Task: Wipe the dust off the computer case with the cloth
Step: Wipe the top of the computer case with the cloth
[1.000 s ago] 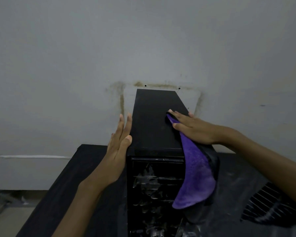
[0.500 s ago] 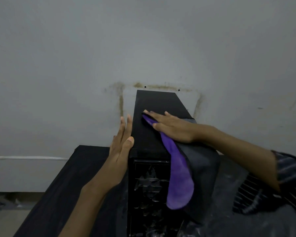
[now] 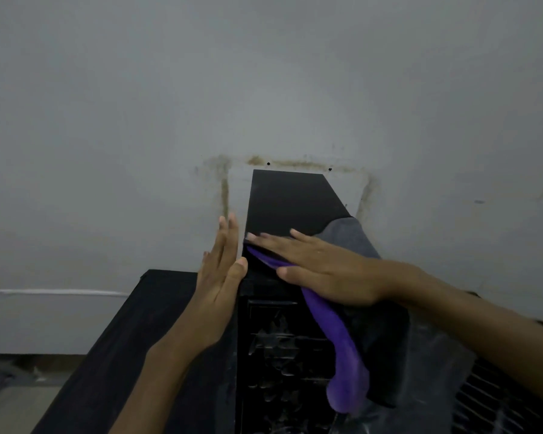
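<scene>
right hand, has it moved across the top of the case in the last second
Yes. The right hand slid the cloth leftward across the computer case top, from its right edge toward the left hand.

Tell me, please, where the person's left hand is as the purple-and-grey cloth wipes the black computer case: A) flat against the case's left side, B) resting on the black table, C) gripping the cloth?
A: the left hand, fingers straight, lies flat against the left side of the black computer case.
</scene>
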